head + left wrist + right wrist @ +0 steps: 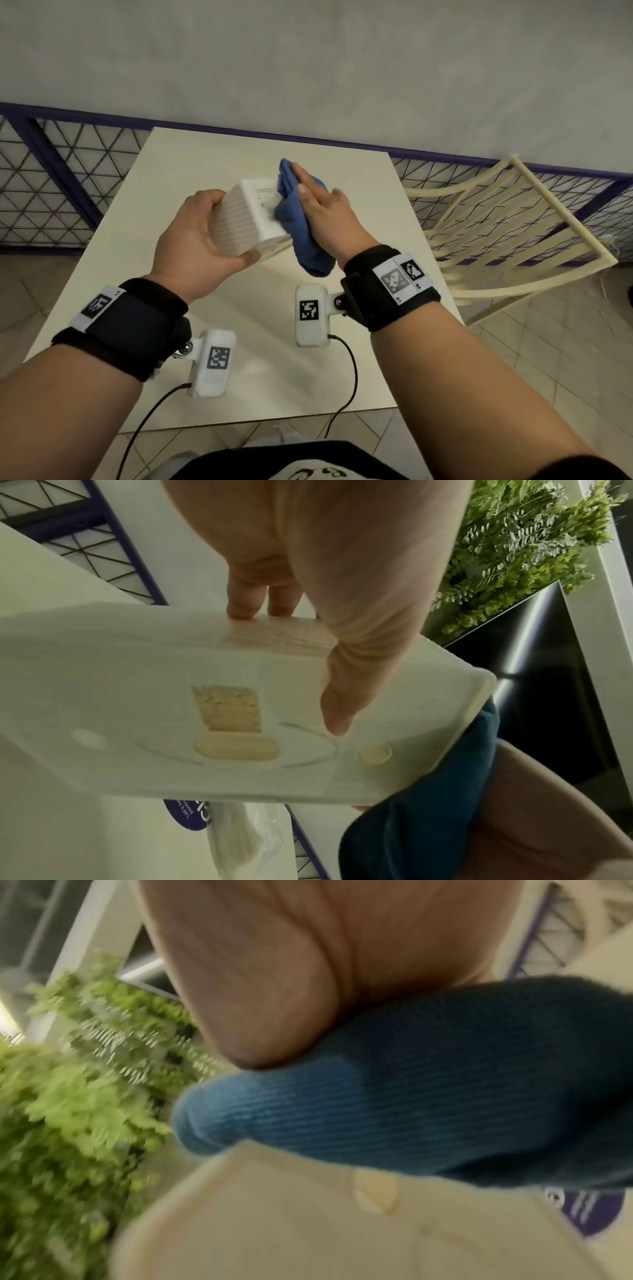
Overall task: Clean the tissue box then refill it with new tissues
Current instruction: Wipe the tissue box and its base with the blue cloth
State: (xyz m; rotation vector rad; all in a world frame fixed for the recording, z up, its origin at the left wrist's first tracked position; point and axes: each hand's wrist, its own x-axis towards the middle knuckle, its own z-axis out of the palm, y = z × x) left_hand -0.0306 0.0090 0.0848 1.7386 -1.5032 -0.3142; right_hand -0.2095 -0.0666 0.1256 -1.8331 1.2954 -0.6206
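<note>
My left hand (205, 233) grips a white tissue box (255, 209) with a ribbed side and holds it tilted above the table. Its thumb lies on the box's smooth bottom face (240, 723) and its fingers wrap the far edge. My right hand (318, 205) presses a blue cloth (294, 212) against the box's right end with straight fingers; its thumb is hidden. Part of the cloth (411, 1096) hangs below the palm. In the left wrist view a clear plastic pack of tissues (240, 831) with a purple label lies on the table under the box.
The white table (239, 359) stands against a purple wire-grid fence (68, 178). A cream lattice chair (513, 233) leans at the right. Green plants (524, 542) in a black planter (548, 683) show in the wrist views.
</note>
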